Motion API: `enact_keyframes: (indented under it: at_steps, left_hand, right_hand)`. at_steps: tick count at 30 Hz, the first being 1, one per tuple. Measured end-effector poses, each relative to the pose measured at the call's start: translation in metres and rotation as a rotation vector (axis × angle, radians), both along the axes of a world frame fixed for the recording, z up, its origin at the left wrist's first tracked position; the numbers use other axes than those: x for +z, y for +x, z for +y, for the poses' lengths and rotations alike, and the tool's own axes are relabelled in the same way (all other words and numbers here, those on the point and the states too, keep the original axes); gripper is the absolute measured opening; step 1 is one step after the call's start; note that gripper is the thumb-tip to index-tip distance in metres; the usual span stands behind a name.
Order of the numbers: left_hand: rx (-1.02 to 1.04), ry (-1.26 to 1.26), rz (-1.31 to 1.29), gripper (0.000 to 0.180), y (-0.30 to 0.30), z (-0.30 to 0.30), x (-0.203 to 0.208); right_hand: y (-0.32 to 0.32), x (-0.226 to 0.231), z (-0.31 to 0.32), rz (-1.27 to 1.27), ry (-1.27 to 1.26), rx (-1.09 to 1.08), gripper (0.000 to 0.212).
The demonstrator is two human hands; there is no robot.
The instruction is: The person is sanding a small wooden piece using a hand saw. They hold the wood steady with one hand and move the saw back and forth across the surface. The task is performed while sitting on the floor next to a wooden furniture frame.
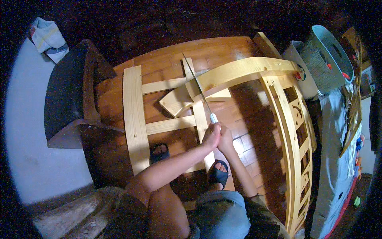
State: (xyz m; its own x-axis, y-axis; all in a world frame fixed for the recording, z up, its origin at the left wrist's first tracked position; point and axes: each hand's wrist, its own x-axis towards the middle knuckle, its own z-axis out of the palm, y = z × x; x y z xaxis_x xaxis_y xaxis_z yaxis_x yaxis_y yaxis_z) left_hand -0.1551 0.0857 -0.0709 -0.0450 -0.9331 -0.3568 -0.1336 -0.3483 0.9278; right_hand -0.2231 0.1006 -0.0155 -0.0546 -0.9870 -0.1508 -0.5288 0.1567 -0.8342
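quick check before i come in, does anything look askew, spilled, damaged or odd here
The long wooden beam runs slantwise over the ladder-like frame, out of line with its slats, with the saw across it. Open-toed sandals near a saw also look odd. No spill or clear damage shows.

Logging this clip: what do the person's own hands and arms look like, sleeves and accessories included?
The left hand and right hand are bare: no gloves, and no ring, watch or bracelet that I can make out. The forearms are uncovered too. Dark cloth, probably sleeves, shows higher up; shadow hides its cut.
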Motion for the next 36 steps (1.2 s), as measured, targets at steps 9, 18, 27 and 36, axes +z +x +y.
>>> enact_keyframes:
  at_steps: [9, 18, 27, 36]
  left_hand:
    - [-0.455, 0.142, 0.123, 0.050, -0.025, 0.100, -0.028]
    - [0.064, -0.031, 0.064, 0.045, 0.010, -0.025, 0.022]
    - [-0.131, -0.058, 0.014, 0.047, 0.001, -0.013, -0.019]
    - [-0.377, -0.277, -0.222, 0.043, -0.038, 0.130, -0.001]
  right_hand:
    - [-0.036, -0.016, 0.099, -0.032, 0.111, -0.096, 0.026]
    - [0.004, -0.031, -0.034, -0.078, -0.088, 0.098, 0.018]
    - [-0.003, -0.030, -0.012, 0.019, -0.002, 0.006, 0.024]
    - [-0.046, -0.021, 0.123, -0.066, 0.147, -0.090, 0.022]
